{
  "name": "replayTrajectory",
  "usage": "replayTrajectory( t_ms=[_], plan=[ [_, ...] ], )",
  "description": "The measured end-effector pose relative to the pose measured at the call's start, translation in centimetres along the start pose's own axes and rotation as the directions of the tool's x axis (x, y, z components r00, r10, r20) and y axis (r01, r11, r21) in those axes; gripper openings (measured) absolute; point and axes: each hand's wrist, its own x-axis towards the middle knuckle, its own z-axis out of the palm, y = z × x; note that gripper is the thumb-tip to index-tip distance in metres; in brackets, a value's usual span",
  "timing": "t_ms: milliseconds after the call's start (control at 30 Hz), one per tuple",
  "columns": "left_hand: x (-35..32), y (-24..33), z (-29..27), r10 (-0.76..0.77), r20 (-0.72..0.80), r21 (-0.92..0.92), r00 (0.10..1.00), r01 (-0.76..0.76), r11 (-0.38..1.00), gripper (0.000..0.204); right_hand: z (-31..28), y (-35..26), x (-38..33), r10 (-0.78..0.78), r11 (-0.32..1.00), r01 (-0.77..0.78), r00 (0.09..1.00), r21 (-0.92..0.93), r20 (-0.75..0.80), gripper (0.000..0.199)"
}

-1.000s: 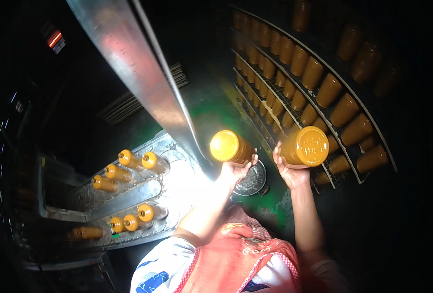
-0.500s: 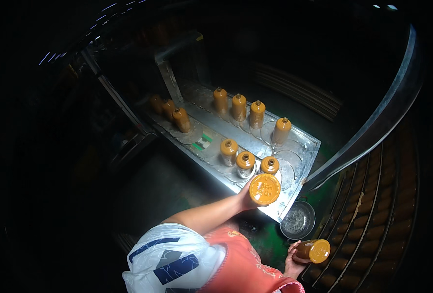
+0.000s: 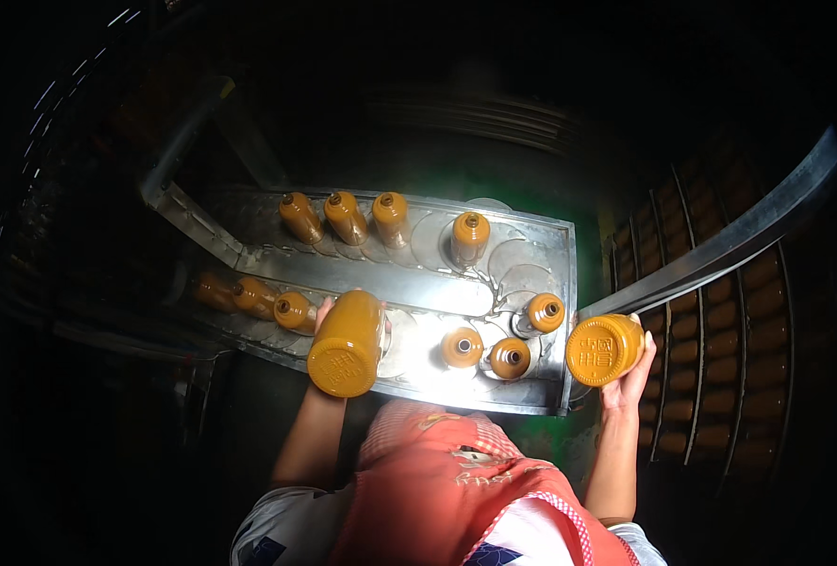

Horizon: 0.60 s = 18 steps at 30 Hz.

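Note:
My left hand [image 3: 324,313] is closed round an orange-brown glazed bottle [image 3: 348,349], its embossed base turned up toward me. Most of that hand is hidden behind the bottle, which is held above the near edge of a metal conveyor table [image 3: 371,269]. Out past the table's right end, my right hand [image 3: 633,377] grips a second bottle of the same kind [image 3: 602,351], base facing me too. Three upright bottles stand close together at the table's right end, one of them a bottle [image 3: 510,358] at the near side.
Along the far row stand several more bottles [image 3: 391,219], and others [image 3: 253,297] line the near left. A curved metal strip [image 3: 720,245] rises from the table's right end. Beyond it, dark racks [image 3: 687,377] hold rows of brown objects. A metal frame [image 3: 187,222] stands at the left.
My view has turned, so the table lies more level across it. The left hand's bottle is now farther left along the table; the right hand has raised its bottle beside the table's right end.

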Motion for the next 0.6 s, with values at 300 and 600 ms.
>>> replayTrajectory(
  t_ms=[300,600],
  plan=[
    [10.0,6.2,5.8,0.356,-0.018,0.584,0.934,-0.279,0.762,0.056,11.4,7.3,16.4,-0.481,0.041,0.668,0.665,-0.743,0.571,0.036],
    [13.5,-0.1,8.9,0.517,0.290,0.928,0.805,-0.369,0.055,0.039,4.5,18.1,27.5,-0.306,-0.135,0.536,0.777,-0.833,0.550,0.037]
  ],
)
